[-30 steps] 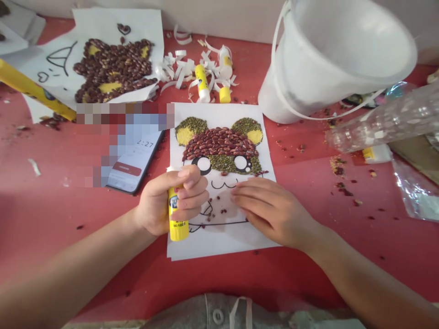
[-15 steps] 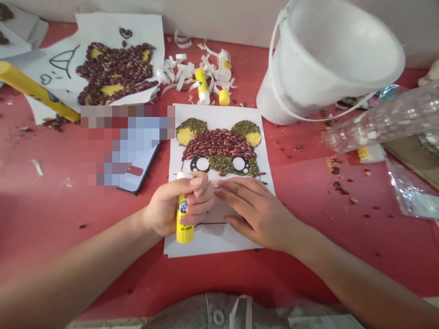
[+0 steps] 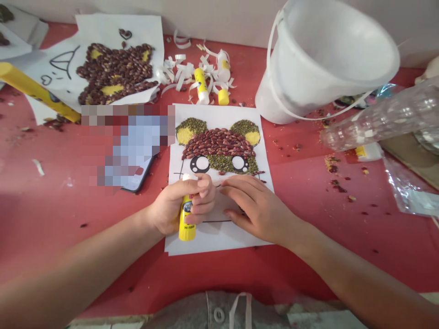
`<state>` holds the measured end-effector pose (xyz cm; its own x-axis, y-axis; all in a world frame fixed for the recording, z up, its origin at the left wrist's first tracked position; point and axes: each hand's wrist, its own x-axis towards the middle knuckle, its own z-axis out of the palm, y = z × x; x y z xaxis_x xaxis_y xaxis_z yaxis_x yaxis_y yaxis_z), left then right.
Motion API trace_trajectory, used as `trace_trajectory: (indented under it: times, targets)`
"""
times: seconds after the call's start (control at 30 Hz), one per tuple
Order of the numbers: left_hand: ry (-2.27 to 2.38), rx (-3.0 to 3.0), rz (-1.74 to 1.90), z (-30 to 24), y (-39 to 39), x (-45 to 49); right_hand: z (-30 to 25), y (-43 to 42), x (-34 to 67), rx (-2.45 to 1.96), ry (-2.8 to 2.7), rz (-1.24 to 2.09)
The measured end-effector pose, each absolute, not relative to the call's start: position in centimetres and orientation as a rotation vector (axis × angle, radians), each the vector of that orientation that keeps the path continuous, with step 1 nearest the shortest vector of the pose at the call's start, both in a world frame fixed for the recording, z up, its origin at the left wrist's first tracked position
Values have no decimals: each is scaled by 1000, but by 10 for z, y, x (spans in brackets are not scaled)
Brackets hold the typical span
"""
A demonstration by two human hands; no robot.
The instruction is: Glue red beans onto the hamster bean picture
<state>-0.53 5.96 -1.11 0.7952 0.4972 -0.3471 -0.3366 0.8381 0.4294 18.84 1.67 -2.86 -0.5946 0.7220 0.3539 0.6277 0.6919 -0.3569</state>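
A white sheet (image 3: pixel 219 237) with a drawn bear face lies on the red table in front of me. Red beans and green seeds (image 3: pixel 219 144) cover the top of the face. My left hand (image 3: pixel 178 205) is closed round a yellow glue stick (image 3: pixel 187 224), held upright over the sheet's left side. My right hand (image 3: pixel 254 205) rests flat on the drawing below the eyes, fingers stretched out and pointing left, almost touching my left hand.
A phone (image 3: pixel 137 176) lies left of the sheet. Another bean picture (image 3: pixel 113 68), paper curls and glue sticks (image 3: pixel 202 84) lie at the back. A white bucket (image 3: pixel 325 59) stands at the back right, beside a clear plastic bottle (image 3: pixel 380 121). Loose beans are scattered about.
My left hand with the glue stick has moved right towards my right hand. My right hand's fingers have slid left across the drawing.
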Motion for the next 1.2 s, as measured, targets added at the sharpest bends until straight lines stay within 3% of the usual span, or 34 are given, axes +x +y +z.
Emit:
trace_trajectory:
  times: [0.9,1.2]
  targets:
    - [508,392,415,-12,57,-3,-27,20,192,-1063,-2405,327]
    - [557,707,331,-11,50,-4,-29,21,192,-1049,-2418,327]
